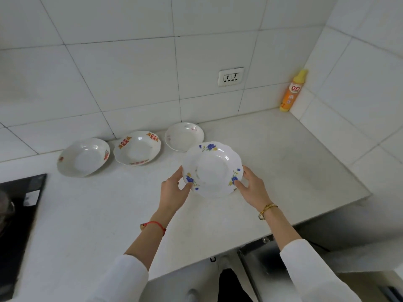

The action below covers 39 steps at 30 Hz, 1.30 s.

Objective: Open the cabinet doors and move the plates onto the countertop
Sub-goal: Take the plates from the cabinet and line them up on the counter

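Observation:
I hold a white plate with blue flowers [212, 168] over the white countertop [283, 162], tilted slightly toward me. My left hand [174, 190] grips its left rim and my right hand [250, 186] grips its right rim. Three more plates lie in a row along the back wall: a plain one with small red marks [84, 157] on the left, one with red patterns [137, 150] in the middle, and a pale one with faint pink flowers [184, 136] on the right, partly behind the held plate.
An orange and yellow bottle [292, 92] stands in the back right corner. A wall socket [230, 76] sits above the counter. A black stove top [19, 210] lies at the left edge. Below the counter's front edge an open cabinet [261, 256] shows.

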Each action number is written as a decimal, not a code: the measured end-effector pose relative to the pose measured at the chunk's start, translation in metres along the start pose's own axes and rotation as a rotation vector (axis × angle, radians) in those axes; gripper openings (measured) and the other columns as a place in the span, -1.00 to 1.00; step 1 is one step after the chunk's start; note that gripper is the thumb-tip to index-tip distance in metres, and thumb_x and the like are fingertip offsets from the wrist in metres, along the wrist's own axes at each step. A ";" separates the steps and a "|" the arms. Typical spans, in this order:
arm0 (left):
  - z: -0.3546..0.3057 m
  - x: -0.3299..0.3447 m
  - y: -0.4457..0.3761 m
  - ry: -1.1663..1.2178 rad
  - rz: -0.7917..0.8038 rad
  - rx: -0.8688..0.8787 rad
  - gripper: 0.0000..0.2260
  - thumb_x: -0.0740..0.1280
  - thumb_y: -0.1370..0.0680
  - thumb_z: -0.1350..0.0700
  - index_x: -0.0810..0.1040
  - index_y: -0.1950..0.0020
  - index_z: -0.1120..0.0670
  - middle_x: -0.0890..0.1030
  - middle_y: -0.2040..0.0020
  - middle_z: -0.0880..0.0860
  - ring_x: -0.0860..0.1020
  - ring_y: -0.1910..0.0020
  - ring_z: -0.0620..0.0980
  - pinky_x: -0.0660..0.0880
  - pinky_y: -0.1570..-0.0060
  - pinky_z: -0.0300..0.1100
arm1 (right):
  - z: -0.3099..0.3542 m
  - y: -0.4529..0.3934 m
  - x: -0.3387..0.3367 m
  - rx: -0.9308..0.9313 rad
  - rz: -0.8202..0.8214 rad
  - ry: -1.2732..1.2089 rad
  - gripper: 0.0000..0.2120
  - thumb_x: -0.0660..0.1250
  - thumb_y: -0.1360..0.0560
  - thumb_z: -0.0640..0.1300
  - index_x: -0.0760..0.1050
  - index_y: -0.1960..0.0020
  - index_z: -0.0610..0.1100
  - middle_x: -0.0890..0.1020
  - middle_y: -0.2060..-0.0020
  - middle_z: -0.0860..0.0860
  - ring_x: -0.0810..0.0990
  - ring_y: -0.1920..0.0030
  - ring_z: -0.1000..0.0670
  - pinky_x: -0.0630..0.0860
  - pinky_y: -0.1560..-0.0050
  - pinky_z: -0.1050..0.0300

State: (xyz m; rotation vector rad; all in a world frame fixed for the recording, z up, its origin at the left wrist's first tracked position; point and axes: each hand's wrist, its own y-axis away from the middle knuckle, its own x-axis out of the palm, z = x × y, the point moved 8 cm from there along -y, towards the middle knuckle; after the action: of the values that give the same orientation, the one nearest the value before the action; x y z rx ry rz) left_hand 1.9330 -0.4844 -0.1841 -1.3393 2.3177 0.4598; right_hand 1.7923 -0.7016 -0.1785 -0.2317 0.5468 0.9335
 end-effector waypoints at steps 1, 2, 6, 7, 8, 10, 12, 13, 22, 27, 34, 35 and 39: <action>-0.001 0.007 -0.010 -0.006 0.002 -0.008 -0.47 0.39 -0.51 0.12 0.37 -0.47 -0.01 0.55 -0.33 -0.06 0.50 -0.32 0.01 0.44 -0.30 -0.15 | -0.004 -0.010 -0.003 0.012 -0.001 0.005 -0.57 0.32 -0.53 -0.19 0.37 -0.38 -0.06 0.58 -0.23 0.03 0.50 -0.23 0.05 0.38 -0.14 0.26; -0.002 0.014 -0.019 -0.008 0.004 -0.017 -0.47 0.40 -0.51 0.11 0.37 -0.47 -0.01 0.55 -0.32 -0.06 0.50 -0.32 0.01 0.43 -0.29 -0.16 | -0.008 -0.021 -0.007 0.023 0.001 0.012 -0.57 0.32 -0.52 -0.19 0.37 -0.38 -0.07 0.58 -0.23 0.02 0.50 -0.25 0.03 0.38 -0.15 0.25; -0.010 0.046 -0.055 0.000 -0.001 -0.064 -0.48 0.40 -0.51 0.09 0.38 -0.45 -0.07 0.59 -0.26 -0.08 0.54 -0.25 0.02 0.37 -0.12 -0.29 | -0.027 -0.067 -0.023 0.055 0.037 0.041 -0.57 0.31 -0.52 -0.22 0.39 -0.37 -0.10 0.58 -0.24 -0.02 0.50 -0.30 -0.03 0.39 -0.21 0.19; -0.012 0.054 -0.063 0.005 -0.004 -0.078 -0.49 0.40 -0.51 0.09 0.38 -0.45 -0.08 0.60 -0.25 -0.08 0.54 -0.24 0.03 0.37 -0.10 -0.28 | -0.032 -0.080 -0.028 0.058 0.047 0.048 -0.58 0.30 -0.52 -0.23 0.39 -0.36 -0.10 0.58 -0.23 -0.03 0.50 -0.31 -0.05 0.40 -0.22 0.19; -0.013 0.063 -0.072 0.011 -0.007 -0.093 -0.49 0.40 -0.51 0.09 0.39 -0.45 -0.08 0.61 -0.24 -0.07 0.55 -0.23 0.03 0.37 -0.09 -0.29 | -0.037 -0.092 -0.033 0.059 0.058 0.055 -0.59 0.30 -0.52 -0.23 0.39 -0.35 -0.10 0.58 -0.23 -0.04 0.49 -0.31 -0.06 0.39 -0.21 0.19; -0.016 0.080 -0.090 0.023 -0.012 -0.125 -0.49 0.40 -0.51 0.10 0.39 -0.44 -0.08 0.61 -0.23 -0.07 0.56 -0.21 0.03 0.38 -0.07 -0.30 | -0.047 -0.118 -0.041 0.063 0.079 0.064 -0.60 0.30 -0.52 -0.24 0.40 -0.34 -0.10 0.59 -0.21 -0.04 0.49 -0.31 -0.06 0.37 -0.20 0.21; -0.019 0.096 -0.108 0.036 -0.024 -0.152 -0.50 0.40 -0.51 0.12 0.40 -0.44 -0.08 0.62 -0.22 -0.06 0.56 -0.20 0.03 0.37 -0.06 -0.31 | -0.058 -0.144 -0.048 0.072 0.107 0.075 -0.59 0.30 -0.52 -0.25 0.39 -0.35 -0.10 0.59 -0.22 -0.04 0.48 -0.32 -0.07 0.37 -0.20 0.20; -0.021 0.103 -0.117 0.038 -0.032 -0.160 -0.50 0.40 -0.51 0.13 0.41 -0.43 -0.08 0.62 -0.21 -0.05 0.55 -0.20 0.03 0.37 -0.07 -0.30 | -0.063 -0.158 -0.051 0.078 0.123 0.085 -0.59 0.30 -0.52 -0.24 0.39 -0.36 -0.10 0.58 -0.22 -0.05 0.48 -0.31 -0.08 0.37 -0.21 0.20; -0.020 0.149 -0.198 0.030 0.000 -0.210 -0.51 0.33 -0.55 0.27 0.36 -0.47 0.06 0.52 -0.35 0.06 0.44 -0.35 0.11 0.40 -0.35 0.06 | -0.102 -0.262 -0.052 0.105 0.235 0.156 -0.58 0.30 -0.51 -0.22 0.37 -0.36 -0.14 0.57 -0.22 -0.14 0.47 -0.30 -0.16 0.43 -0.29 -0.05; -0.017 0.167 -0.227 0.005 0.053 -0.217 -0.47 0.30 -0.55 0.30 0.30 -0.50 0.07 0.45 -0.41 0.06 0.38 -0.41 0.09 0.35 -0.40 0.08 | -0.119 -0.302 -0.044 0.132 0.281 0.160 -0.56 0.28 -0.52 -0.23 0.35 -0.39 -0.13 0.56 -0.23 -0.13 0.47 -0.28 -0.17 0.43 -0.30 -0.09; -0.012 0.178 -0.252 0.015 0.060 -0.263 -0.42 0.25 -0.57 0.31 0.20 -0.54 0.01 0.43 -0.42 0.04 0.37 -0.42 0.08 0.32 -0.42 0.03 | -0.130 -0.343 -0.035 0.148 0.311 0.167 -0.56 0.29 -0.53 -0.23 0.34 -0.39 -0.14 0.54 -0.25 -0.14 0.45 -0.32 -0.16 0.43 -0.32 -0.11; -0.011 0.179 -0.254 0.014 0.067 -0.271 -0.41 0.25 -0.57 0.30 0.18 -0.55 0.00 0.41 -0.43 0.05 0.36 -0.43 0.08 0.30 -0.43 0.03 | -0.129 -0.346 -0.035 0.151 0.315 0.172 -0.56 0.29 -0.53 -0.23 0.34 -0.40 -0.14 0.54 -0.25 -0.14 0.46 -0.31 -0.16 0.43 -0.31 -0.10; -0.008 0.186 -0.262 -0.056 0.096 -0.285 -0.38 0.26 -0.58 0.25 0.08 -0.58 0.00 0.39 -0.44 0.07 0.34 -0.44 0.13 0.28 -0.44 0.07 | -0.131 -0.360 -0.031 0.148 0.329 0.199 -0.52 0.28 -0.54 -0.23 0.30 -0.44 -0.13 0.53 -0.27 -0.14 0.48 -0.28 -0.17 0.45 -0.30 -0.12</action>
State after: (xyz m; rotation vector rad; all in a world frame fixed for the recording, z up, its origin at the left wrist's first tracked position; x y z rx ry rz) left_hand 2.0770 -0.7505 -0.2917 -1.3225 2.3435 0.8754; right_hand 2.0248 -0.9876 -0.2877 -0.1020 0.8525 1.1895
